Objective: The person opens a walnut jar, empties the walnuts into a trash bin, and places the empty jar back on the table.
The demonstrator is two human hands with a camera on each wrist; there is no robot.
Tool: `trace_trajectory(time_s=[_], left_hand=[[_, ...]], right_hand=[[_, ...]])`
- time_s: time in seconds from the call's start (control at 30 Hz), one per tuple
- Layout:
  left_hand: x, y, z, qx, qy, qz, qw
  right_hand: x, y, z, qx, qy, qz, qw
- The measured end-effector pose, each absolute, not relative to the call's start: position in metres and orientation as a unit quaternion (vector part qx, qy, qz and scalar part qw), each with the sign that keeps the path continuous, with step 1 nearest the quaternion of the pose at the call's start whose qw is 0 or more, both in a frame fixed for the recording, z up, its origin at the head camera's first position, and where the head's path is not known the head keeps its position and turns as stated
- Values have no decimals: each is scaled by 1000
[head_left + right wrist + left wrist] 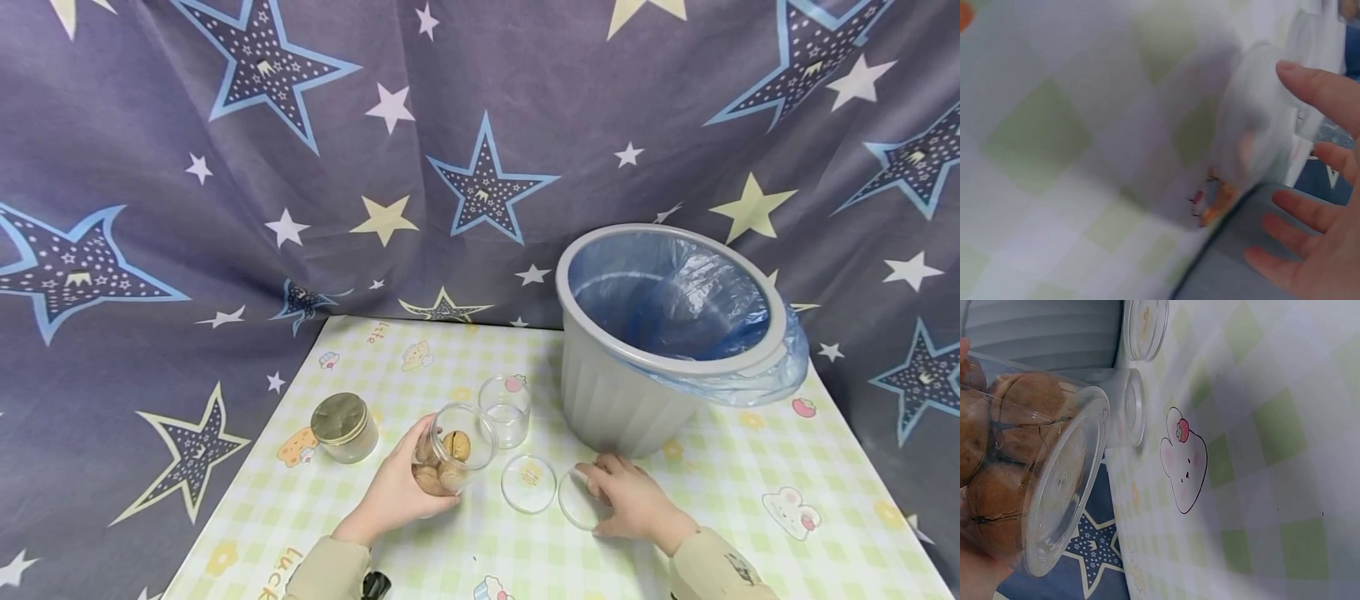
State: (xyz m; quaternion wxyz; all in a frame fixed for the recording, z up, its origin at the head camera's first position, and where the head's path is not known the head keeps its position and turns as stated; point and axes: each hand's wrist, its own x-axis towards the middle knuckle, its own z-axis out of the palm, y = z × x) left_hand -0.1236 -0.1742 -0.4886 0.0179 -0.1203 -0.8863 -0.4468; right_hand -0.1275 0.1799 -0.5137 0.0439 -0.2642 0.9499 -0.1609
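Observation:
My left hand (390,492) grips a clear plastic jar (477,433) that is tilted, its mouth uncovered. Several walnuts (453,447) lie inside; in the left wrist view the walnuts (1029,406) press against the wall behind the jar's rim (1099,450). My right hand (630,500) is over a round clear lid (576,504) on the table. The right wrist view shows the right hand (1316,206) with thumb and fingers spread apart, beside the blurred lid (1254,119); contact is hard to tell. Another clear lid (529,483) lies between the hands.
A second clear jar (506,412) stands behind the held one. On the left is a jar with a gold lid (345,427). A grey bin (622,392) with a blue bag (675,292) stands at the back right of the checked tablecloth (442,567), before a star-patterned curtain (525,75).

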Motion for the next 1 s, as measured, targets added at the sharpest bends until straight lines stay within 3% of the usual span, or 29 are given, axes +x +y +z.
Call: trace_trajectory(time_s=[0.4,0.63,1.0], left_hand=[[-122,-173,-489,-120,-884,-452,12],[-122,-173,-489,-121,-884,-451,18],[-123,-174,-488,-123,-886,-447,21]], right_hand=[[-130,173,-490,-301,937,-166,-62],[-134,167,-457,-340,914,-192,-106],[-132,170,-401,-423,830,-234,-280]])
